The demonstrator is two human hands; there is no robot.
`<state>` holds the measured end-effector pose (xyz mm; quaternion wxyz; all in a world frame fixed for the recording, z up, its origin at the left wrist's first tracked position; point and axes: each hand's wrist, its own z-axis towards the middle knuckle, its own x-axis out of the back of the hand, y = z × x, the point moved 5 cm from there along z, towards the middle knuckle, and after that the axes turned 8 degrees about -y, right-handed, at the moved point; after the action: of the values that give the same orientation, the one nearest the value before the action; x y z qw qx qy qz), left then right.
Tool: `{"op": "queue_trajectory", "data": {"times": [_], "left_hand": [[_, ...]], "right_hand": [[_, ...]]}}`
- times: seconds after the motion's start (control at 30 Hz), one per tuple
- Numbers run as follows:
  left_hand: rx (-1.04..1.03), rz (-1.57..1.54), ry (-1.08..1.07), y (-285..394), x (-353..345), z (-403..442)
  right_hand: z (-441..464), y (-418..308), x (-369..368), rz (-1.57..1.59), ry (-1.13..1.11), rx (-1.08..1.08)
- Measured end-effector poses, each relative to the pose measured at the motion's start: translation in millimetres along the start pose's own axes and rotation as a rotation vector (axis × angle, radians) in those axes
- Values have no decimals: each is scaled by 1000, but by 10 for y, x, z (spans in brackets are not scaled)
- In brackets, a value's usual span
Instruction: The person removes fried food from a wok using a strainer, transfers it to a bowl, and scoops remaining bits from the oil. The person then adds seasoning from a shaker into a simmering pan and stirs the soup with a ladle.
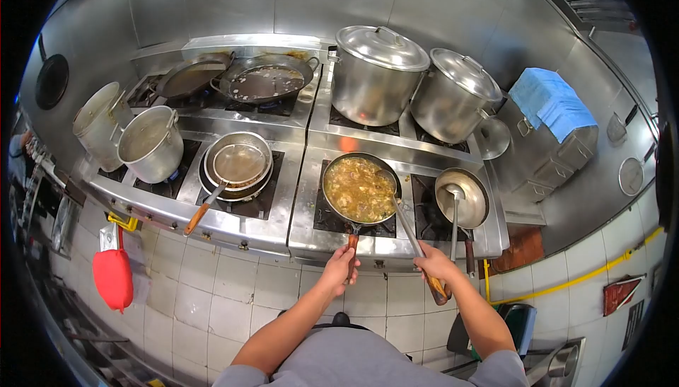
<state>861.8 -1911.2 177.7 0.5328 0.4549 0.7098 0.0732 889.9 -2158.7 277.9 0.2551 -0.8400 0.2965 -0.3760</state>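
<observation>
My left hand (341,269) is closed round the wooden handle of a frying pan (327,199) on the front burner. The pan holds a yellow-brown, soupy food (359,187) with pale chunks and green bits. In my right hand (434,262) is a long metal ladle (406,223) with a wooden grip. Its head rests at the pan's right side, partly hidden in the food. Beside it, a smaller pan (478,211) sits on the right burner, with a second metal ladle (456,206) in it. That ladle's handle reaches down close to my right hand.
Two lidded stockpots (375,90) stand behind the pan. Woks (267,81) with liquid occupy the back left burners. At left are an open pot (150,148) and a strainer (242,163) over a bowl. Blue cloths (548,100) cover a metal container on the right.
</observation>
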Motion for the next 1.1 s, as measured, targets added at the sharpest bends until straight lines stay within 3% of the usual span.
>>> {"op": "queue_trajectory", "data": {"times": [0.07, 0.2, 0.5, 0.67, 0.8, 1.1], "left_hand": [[-1, -3, 1, -2, -9, -9], [-2, -17, 3, -9, -24, -16], [11, -14, -1, -8, -8, -7], [-3, -8, -11, -33, 6, 0], [15, -12, -1, -25, 32, 7], [28, 23, 17, -38, 8, 1]], "right_hand": [[-45, 25, -71, 272, -108, -32], [-229, -142, -146, 424, -177, -101], [-318, -286, -311, 732, -342, -37], [-237, -190, -471, 1120, -606, 90], [-256, -188, -590, 1122, -573, 161], [-303, -182, -530, 777, -251, 215]]}}
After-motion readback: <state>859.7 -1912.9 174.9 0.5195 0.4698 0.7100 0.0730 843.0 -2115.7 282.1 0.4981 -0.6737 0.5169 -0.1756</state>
